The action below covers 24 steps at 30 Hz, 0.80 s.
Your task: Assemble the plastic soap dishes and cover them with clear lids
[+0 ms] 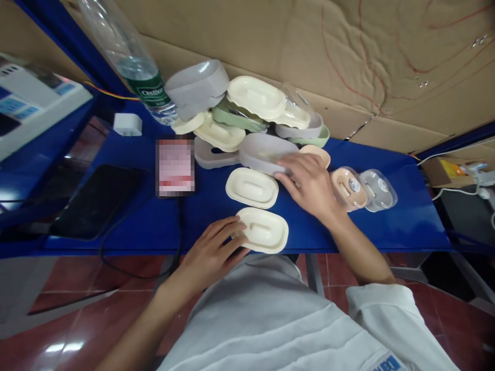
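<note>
My left hand (218, 245) is at the near edge of the table, its fingers around the left end of a cream soap dish (266, 232). Just beyond that dish lies a second cream soap dish (251, 188), which neither hand touches. My right hand (313, 183) has its fingertips over the right rim of a deeper grey soap dish (257, 152), with the thumb against the near side. A peach piece (319, 153) shows partly behind the right hand.
Grey, cream and green dish parts (255, 95) are piled along the cardboard wall (251, 31). Two clear-lidded soap boxes (350, 188) stand at right. To the left are a water bottle (149, 87), a white charger (127, 124), a phone (175, 167) and a dark tablet-like slab (95, 201).
</note>
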{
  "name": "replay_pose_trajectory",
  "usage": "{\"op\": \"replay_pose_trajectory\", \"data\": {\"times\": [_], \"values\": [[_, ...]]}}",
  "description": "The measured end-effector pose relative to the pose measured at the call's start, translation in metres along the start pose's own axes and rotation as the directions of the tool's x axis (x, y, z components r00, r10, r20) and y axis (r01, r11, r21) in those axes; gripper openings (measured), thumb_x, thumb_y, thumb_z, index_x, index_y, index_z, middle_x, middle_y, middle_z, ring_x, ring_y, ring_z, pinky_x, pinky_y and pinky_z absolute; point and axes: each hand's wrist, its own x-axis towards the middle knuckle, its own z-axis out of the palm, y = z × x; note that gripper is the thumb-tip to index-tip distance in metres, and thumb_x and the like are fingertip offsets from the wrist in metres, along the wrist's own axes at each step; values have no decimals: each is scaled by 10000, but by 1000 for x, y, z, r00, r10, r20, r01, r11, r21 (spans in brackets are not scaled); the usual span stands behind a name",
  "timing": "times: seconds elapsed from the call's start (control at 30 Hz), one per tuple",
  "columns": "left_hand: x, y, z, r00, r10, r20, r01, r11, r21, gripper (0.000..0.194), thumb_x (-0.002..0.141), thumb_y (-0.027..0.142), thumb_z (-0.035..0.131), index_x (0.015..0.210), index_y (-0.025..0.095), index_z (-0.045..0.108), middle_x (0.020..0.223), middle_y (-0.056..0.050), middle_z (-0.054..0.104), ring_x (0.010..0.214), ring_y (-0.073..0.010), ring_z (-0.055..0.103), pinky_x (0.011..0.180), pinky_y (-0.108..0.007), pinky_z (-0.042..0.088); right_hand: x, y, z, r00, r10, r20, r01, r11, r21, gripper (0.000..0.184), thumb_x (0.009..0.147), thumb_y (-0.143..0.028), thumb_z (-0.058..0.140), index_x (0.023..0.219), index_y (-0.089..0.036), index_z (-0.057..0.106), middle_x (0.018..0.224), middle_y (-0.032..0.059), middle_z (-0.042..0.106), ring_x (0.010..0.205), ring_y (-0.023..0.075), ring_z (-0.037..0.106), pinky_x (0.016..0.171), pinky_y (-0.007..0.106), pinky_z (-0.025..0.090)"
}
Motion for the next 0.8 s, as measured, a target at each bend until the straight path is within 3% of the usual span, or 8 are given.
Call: {"op": "replay_pose_trajectory", "data": {"times": [0.1,0.2,0.3,0.37,0.43,0.53,0.67,0.8], "values": [[-7,2,3,996,-83,-44,84,996,26,313,1001,193,790,1281,219,653,1285,-129,744,1283,-309,729,1080,-483,664,-49,-29,1,998,-60,-22,62,992,113,253,1098,-370,669,1307,-267,766,1234,80,841,1200,282,775,1134,502,556],[-14,4,6,968,-211,-134,211,977,-9,465,988,237,822,1391,253,590,1460,-168,633,1302,-305,720,1054,-475,684,-97,-52,6,996,-83,-41,89,978,189,304,1058,-282,730,1362,-277,722,1224,68,840,1144,261,790,1101,495,578],[-16,4,8,930,-332,-156,320,942,-100,585,953,296,870,1439,289,545,1604,-169,528,1328,-315,712,1080,-510,680,-121,-62,15,996,-58,-71,72,974,214,301,1050,-242,734,1351,-239,718,1206,85,840,1135,254,786,1080,480,589],[-16,4,8,918,-356,-174,335,932,-140,703,944,330,881,1526,299,489,1686,-185,450,1313,-320,723,1062,-519,689,-125,-64,20,995,-87,-54,96,977,188,250,1063,-228,714,1312,-225,734,1182,82,844,1122,241,783,1103,470,575],[-16,4,7,936,-319,-152,303,945,-121,741,971,327,850,1596,305,451,1757,-206,363,1355,-337,704,1060,-520,687,-124,-64,24,990,-140,-9,139,980,142,196,1082,-234,689,1266,-217,754,1161,70,847,1119,224,776,1148,463,541],[-16,5,2,977,-211,-31,211,977,19,597,1029,265,769,1574,288,528,1753,-205,422,1482,-379,618,1150,-557,625,-122,-65,30,981,-178,72,170,980,105,199,1110,-277,659,1262,-209,768,1245,80,832,1252,225,739,1226,460,479],[-18,7,-4,986,-161,37,153,973,171,553,1044,277,748,1565,271,563,1702,-210,521,1583,-439,506,1206,-648,547,-123,-68,37,978,-161,134,150,984,93,284,1129,-327,635,1369,-213,738,1457,91,759,1466,236,631,1304,464,416],[-20,6,-7,984,-161,79,148,978,149,535,1054,257,723,1564,259,562,1741,-229,457,1603,-456,475,1195,-663,544,-127,-61,33,967,-213,141,199,974,108,361,1149,-402,587,1433,-214,707,1503,92,736,1501,232,610,1321,471,416]]}}
